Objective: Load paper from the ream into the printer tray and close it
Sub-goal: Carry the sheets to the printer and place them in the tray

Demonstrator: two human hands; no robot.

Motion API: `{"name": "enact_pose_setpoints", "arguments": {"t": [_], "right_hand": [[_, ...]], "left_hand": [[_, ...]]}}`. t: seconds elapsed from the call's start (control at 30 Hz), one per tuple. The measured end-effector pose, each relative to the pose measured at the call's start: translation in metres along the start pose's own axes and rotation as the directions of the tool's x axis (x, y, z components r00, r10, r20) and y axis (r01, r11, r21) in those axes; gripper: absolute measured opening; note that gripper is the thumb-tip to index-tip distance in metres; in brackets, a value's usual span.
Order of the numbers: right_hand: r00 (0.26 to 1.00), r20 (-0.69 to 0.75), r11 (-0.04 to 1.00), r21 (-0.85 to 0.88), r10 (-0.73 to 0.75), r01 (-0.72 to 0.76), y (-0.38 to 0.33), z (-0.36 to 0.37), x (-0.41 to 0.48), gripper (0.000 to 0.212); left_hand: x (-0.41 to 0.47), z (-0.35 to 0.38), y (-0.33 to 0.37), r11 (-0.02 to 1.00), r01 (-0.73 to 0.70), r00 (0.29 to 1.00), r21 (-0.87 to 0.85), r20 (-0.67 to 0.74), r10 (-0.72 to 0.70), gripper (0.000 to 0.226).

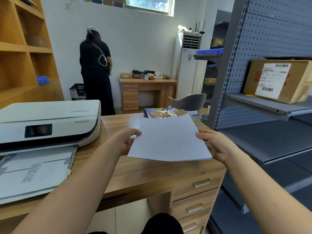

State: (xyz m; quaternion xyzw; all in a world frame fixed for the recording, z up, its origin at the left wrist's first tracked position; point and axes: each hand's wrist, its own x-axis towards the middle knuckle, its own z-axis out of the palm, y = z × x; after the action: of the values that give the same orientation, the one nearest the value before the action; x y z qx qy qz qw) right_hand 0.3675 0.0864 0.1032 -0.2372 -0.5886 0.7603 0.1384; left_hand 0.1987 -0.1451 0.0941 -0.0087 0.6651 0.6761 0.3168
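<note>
Bare forearms, no sleeves, left hand [125,142], right hand [217,146]

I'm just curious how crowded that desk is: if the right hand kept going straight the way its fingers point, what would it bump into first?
The right hand points left, gripping the paper stack. Straight on lies the left hand at the opposite edge, then probably the printer; depth is unclear.

A white wall [143,48] fills twelve o'clock, a daylit window [149,5] high in it. Beneath stands a small wooden desk [147,93] with drawers, a grey chair [190,102] nearby. Wooden cubby shelves [25,48] rise at ten o'clock; grey pegboard shelving [270,81] at three holds a cardboard box [278,80].
</note>
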Motion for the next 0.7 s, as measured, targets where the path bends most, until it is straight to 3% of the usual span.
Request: {"name": "enact_pose_setpoints", "arguments": {"t": [0.13, 0.43, 0.53, 0.7], "right_hand": [[1.000, 0.009, 1.000, 0.027, 0.013, -0.013, 0.000, 0.026, 0.007, 0.038], [0.993, 0.081, 0.996, 0.022, 0.085, -0.087, -0.005, 0.091, 0.012, 0.022], [0.983, 0.154, 0.994, 0.038, 0.099, -0.106, 0.000, 0.114, 0.016, 0.016], [0.960, 0.266, 0.992, 0.071, 0.085, -0.108, 0.012, 0.150, 0.023, 0.029]], "left_hand": [[-0.001, -0.025, 0.011, 1.000, -0.021, 0.999, 0.012, -0.031, 0.021, 0.039], [-0.012, -0.092, 0.023, 0.991, -0.068, 0.997, -0.113, -0.046, 0.063, 0.026], [-0.019, -0.119, 0.025, 0.985, -0.088, 0.993, -0.145, -0.097, 0.075, 0.033], [-0.034, -0.155, 0.030, 0.981, -0.110, 0.985, -0.159, -0.146, 0.086, 0.023]]}}
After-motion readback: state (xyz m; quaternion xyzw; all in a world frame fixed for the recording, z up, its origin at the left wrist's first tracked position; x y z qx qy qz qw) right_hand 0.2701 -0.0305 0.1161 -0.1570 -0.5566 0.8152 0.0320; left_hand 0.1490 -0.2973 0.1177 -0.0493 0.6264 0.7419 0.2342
